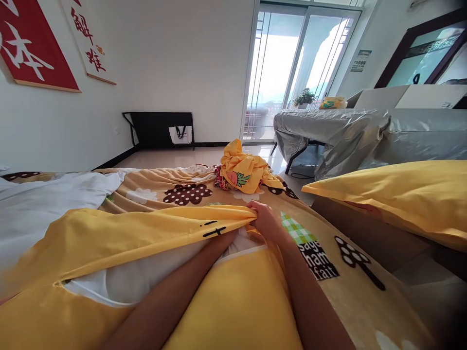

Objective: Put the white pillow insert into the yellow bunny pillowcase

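Two bare forearms reach forward over a bed spread with a tan patterned blanket of brown spotted mushrooms and white flowers. The right hand sits at the far edge of a yellow cover, its fingers pinched together on the cover's folded rim, which rises into a taut ridge running left from the grip. The left hand cannot be seen: the left forearm disappears into the cover's opening just below that ridge, so whether its fingers are apart or closed cannot be told. A white insert shows through the opening (a white piped edge runs along the lower lip), and the yellow cloth lies across the near part of the bed, over the person's lap. To the left, a white sheet lies rumpled on the blanket. Farther off, at the foot of the bed, a crumpled yellow cloth printed with a carrot-like figure sits in a heap. A yellow pillow rests to the right, beside the bed and well apart from the hands. Beyond it, a bench draped in grey plastic stands before the glass sliding doors, with a small potted plant on it.
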Available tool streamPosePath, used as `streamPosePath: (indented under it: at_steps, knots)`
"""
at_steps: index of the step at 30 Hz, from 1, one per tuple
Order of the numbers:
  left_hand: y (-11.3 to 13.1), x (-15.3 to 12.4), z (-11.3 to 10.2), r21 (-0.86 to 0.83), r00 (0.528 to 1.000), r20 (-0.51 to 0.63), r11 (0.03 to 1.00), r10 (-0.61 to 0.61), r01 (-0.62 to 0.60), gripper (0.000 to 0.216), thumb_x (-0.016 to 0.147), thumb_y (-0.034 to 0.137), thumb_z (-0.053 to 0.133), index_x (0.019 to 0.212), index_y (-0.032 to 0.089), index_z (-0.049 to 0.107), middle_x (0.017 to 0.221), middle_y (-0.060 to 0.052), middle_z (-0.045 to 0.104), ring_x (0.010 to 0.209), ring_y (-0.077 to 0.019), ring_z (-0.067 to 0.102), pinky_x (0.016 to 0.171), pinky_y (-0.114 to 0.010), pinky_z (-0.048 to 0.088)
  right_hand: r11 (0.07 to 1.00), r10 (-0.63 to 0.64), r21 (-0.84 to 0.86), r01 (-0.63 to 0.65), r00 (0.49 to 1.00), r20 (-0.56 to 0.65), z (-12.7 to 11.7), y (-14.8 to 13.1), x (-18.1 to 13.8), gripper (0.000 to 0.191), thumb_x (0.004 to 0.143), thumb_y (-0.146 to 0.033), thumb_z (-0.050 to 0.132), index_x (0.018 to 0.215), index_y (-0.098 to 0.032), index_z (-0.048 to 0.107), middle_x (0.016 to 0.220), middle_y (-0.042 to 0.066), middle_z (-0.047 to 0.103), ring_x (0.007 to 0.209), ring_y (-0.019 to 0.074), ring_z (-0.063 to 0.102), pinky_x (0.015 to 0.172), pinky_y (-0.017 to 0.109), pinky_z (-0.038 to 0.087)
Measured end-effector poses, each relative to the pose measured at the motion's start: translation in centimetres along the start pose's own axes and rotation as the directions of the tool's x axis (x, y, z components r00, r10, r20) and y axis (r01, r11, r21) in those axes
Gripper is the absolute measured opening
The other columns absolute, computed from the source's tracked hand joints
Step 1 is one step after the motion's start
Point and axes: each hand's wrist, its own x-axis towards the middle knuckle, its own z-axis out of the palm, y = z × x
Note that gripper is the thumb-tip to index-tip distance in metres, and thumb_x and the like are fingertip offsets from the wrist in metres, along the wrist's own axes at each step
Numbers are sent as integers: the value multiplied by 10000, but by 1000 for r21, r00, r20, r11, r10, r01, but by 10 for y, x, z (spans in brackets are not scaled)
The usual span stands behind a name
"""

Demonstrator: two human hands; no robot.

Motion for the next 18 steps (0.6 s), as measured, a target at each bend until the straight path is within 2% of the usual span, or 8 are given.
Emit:
streamPosePath:
  at_steps: [3,5,7,9,11,13,15,18]
  knots:
    - [1,-6,-7,-26,1000,13,999,-26,26,303,881,233,474,1140,296,617,1245,9,620,1289,-227,448,1161,-481,258,990,-11,-141,14,1000,27,0,-1,-1,200,616,-60,502,734,-171,620,718,26,654,667,139,531,582,224,287]
    - [1,-13,-17,-53,999,28,998,-25,27,267,889,229,461,1061,269,661,1182,6,655,1278,-210,465,1156,-460,271,984,-16,-175,20,1000,24,1,-1,-1,180,621,-52,480,677,-171,604,698,30,643,659,137,520,577,232,269]
    - [2,-20,-26,-97,999,45,995,-21,25,294,914,214,407,945,244,699,1078,17,697,1239,-176,502,1123,-402,329,988,-15,-156,17,1000,9,2,-1,-1,190,623,-51,470,687,-171,603,692,24,636,658,133,513,587,229,270]
    - [3,-26,-32,-135,998,57,990,-32,40,377,931,253,350,846,207,715,1010,19,714,1166,-128,547,1070,-277,370,992,-18,-128,19,1000,5,2,-1,-1,190,616,-53,460,685,-169,593,673,13,617,648,126,494,592,224,272]
    - [7,-29,-33,-151,997,58,987,-53,61,339,907,316,405,777,211,700,1039,8,708,1143,-121,555,1044,-238,378,995,-30,-98,31,999,18,1,-2,-1,172,602,-57,442,654,-165,566,642,2,586,631,119,465,585,218,271]
    - [11,-31,-29,-139,995,48,986,-84,90,237,847,357,539,892,203,713,1162,-14,666,1205,-166,523,1106,-315,324,997,-50,-57,51,999,20,0,-3,-2,165,591,-60,421,639,-161,543,632,-5,564,629,114,449,577,213,269]
    - [16,-31,-24,-129,992,43,984,-115,120,264,800,372,637,1024,244,689,1277,-23,600,1276,-233,469,1144,-443,277,998,-68,-13,68,998,11,-1,-4,-2,172,590,-63,405,649,-158,536,635,-9,557,635,112,447,575,210,269]
    - [19,-30,-21,-99,995,31,990,-95,98,378,829,442,589,1161,266,624,1345,-29,547,1311,-248,430,1170,-471,229,996,-84,22,84,996,6,-1,-4,-3,187,602,-65,396,670,-157,544,653,-7,573,644,113,457,584,210,278]
